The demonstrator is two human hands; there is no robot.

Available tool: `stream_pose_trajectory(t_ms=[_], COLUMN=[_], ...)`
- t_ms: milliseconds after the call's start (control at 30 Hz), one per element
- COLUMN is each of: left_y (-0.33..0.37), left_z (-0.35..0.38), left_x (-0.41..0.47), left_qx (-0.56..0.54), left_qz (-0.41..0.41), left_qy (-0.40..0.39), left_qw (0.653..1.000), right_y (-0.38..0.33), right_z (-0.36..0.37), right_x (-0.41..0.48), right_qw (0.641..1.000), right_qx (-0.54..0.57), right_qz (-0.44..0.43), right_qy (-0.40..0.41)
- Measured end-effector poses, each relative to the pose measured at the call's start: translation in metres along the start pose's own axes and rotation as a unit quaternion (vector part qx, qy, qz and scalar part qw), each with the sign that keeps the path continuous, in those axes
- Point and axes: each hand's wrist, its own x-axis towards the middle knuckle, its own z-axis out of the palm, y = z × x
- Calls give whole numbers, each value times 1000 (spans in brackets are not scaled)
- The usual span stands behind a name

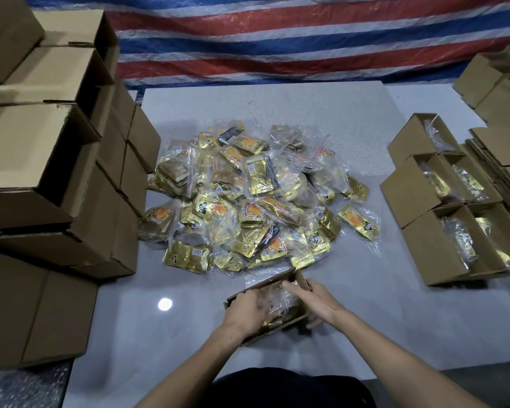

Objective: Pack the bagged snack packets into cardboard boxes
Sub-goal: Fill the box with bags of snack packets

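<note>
A small open cardboard box [265, 282] is set on the white worktop [165, 328], and both hands are reached into it. The fingers [258, 301] of the left hand [245, 312] are curled onto a clear bag of snack packets [280, 300] lying inside the box, gripping its left end. The fingers [292, 287] of the right hand [317, 298] are held fairly straight and close together, laid flat on the top of the same bag. Just beyond the fingertips a loose pile of bagged packets [248, 201] is heaped. To the right of the right-hand fingers, well apart, three open filled boxes [418, 198] are lined up; to the left of the left-hand fingers, closed boxes [27, 160] are stacked.
</note>
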Motion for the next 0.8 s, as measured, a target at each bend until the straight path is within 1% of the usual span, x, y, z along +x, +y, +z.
stream_pose_trajectory(t_ms=[67, 200, 333, 400, 467, 500, 567, 600, 633, 667, 733, 800], left_y=[5, 10, 14, 19, 17, 15, 10, 10, 10, 10, 8, 5], left_z=[5, 15, 14, 13, 14, 13, 10, 8, 5, 3, 2, 5], left_x=[1, 4, 1, -2, -5, -8, -17, -22, -27, -30, -30, -22], left_qx=[67, 183, 327, 372, 385, 386, 381, 366, 374, 373, 337, 330], left_qz=[-26, -42, -2, 17, 39, 64, 155, 196, 233, 253, 224, 210], left_qy=[-5, -4, 5, 7, 20, 33, 73, 72, 73, 57, 9, -31], left_qw=[997, 982, 945, 928, 922, 920, 909, 907, 895, 891, 914, 920], right_y=[4, 10, 13, 15, 19, 21, 23, 23, 22, 22, 22, 24], right_z=[4, 11, 13, 14, 14, 13, 10, 9, 7, 5, 0, -5], right_x=[5, 15, 19, 21, 22, 22, 19, 18, 17, 16, 14, 14], right_qw=[998, 996, 982, 979, 980, 980, 978, 977, 976, 975, 973, 973], right_qx=[-57, -58, -130, -131, -120, -121, -139, -146, -150, -153, -158, -162], right_qz=[0, 39, 39, 38, 32, 27, 30, 36, 42, 46, 50, 52], right_qy=[24, 62, 135, 149, 155, 157, 155, 154, 154, 154, 158, 158])
